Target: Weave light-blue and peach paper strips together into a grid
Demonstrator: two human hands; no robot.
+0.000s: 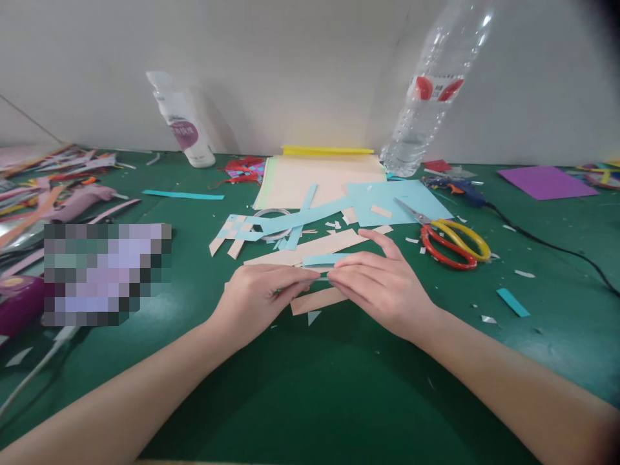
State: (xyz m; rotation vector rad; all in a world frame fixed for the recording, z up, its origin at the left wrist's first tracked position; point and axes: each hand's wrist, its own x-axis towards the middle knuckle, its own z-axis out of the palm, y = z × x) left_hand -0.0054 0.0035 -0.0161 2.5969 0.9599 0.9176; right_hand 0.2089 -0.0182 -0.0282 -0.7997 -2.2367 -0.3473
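My left hand [256, 297] and my right hand [390, 287] meet low over the table, fingertips pinched on a thin light-blue paper strip [320, 279]. Only a narrow edge of it shows between the fingers. Just behind lie another light-blue strip [322, 259] and a long peach paper strip [320, 245]. Below the fingers is a shorter peach strip [317, 301], partly covered by the hands. A woven blue-and-peach paper piece [239, 229] rests beyond my left hand, over a roll of clear tape [285, 231]. My right index finger is stretched out, apart from the others.
Scissors [453, 242] lie right of a blue sheet [402, 201]. A tilted clear bottle [429, 110] and a white bottle [181, 123] stand by the wall. Peach sheets [324, 181] lie between them. Left are a blurred-out object [101, 274] and a pink glue gun [84, 203].
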